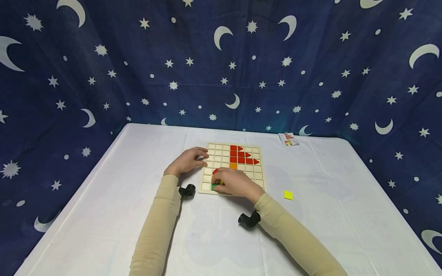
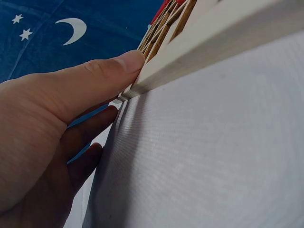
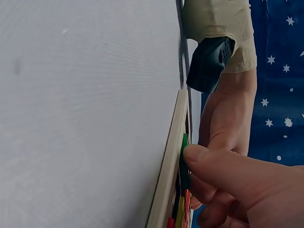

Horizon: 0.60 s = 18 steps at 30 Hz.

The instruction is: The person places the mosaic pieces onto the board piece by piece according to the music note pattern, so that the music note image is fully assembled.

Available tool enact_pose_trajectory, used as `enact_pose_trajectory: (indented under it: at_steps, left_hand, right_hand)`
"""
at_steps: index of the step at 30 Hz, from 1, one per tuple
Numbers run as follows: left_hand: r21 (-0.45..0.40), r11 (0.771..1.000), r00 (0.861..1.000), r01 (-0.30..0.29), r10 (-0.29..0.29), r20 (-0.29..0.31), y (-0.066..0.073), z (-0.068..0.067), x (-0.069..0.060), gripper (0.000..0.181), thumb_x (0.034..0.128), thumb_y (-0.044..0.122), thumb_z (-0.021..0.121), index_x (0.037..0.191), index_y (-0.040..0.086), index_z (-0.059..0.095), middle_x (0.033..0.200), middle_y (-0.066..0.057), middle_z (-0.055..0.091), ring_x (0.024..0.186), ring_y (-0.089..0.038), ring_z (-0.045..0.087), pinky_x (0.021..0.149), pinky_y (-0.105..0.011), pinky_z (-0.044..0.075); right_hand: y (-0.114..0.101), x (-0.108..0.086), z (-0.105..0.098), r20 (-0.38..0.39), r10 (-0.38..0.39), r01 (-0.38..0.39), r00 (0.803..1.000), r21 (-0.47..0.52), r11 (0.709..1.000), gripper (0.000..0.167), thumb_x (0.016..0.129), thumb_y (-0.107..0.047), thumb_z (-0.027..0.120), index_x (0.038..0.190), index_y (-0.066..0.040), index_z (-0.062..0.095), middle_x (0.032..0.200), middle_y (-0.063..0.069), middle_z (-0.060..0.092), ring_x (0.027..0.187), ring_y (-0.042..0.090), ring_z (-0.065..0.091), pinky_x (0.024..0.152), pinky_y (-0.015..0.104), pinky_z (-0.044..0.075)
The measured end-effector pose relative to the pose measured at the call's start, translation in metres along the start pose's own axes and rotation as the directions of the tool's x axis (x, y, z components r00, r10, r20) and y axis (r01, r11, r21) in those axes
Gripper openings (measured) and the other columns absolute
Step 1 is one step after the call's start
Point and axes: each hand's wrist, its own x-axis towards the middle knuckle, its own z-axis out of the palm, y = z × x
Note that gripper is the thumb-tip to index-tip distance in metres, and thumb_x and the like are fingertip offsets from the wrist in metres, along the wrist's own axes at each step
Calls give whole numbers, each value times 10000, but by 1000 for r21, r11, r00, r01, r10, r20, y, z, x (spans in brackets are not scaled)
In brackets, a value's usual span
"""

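A pale wooden grid board lies on the white table. My left hand is at its left side, fingers loosely extended; in the left wrist view the thumb touches the board's edge. My right hand reaches over the lower left cells. Its thumb and fingers pinch a green tile at the board. Red pieces with pointed ends fill cells in the upper rows, with an orange tile just below. A rounded red piece is partly covered by the right hand, which hides neighbouring cells.
To the right of the board, a yellow square tile lies on the table. Printed cards are near the far edge. Dark blue cloth with moons and stars hangs around the back and sides. Black cameras are strapped to both wrists.
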Motion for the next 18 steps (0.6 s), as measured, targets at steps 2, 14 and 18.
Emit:
enact_pose_trajectory:
  at_steps: [2,14,18]
  left_hand:
    - [-3,1000,1000,-18,18,-3,0,0,-1,381,902,217,722,1234,39,662,1435,-117,500,1374,-304,396,1145,-448,320]
    - [10,1000,1000,-3,3,-4,-1,0,1,383,900,214,724,1237,43,661,1435,-110,501,1371,-292,402,1145,-441,321]
    - [10,1000,1000,5,-5,-3,-1,0,1,377,901,210,724,1233,41,662,1437,-108,500,1376,-290,396,1151,-435,313]
  right_hand:
    - [0,1,0,4,6,-6,1000,0,1000,110,903,-253,717,993,-196,740,972,-86,630,837,66,593,696,252,531]
    - [1,4,1,18,6,-6,1000,0,1000,105,899,-251,726,981,-186,738,956,-81,643,845,74,588,715,241,522]
    - [1,4,-1,39,6,-6,999,2,1000,96,896,-211,729,985,-176,742,953,-73,662,880,91,597,751,256,528]
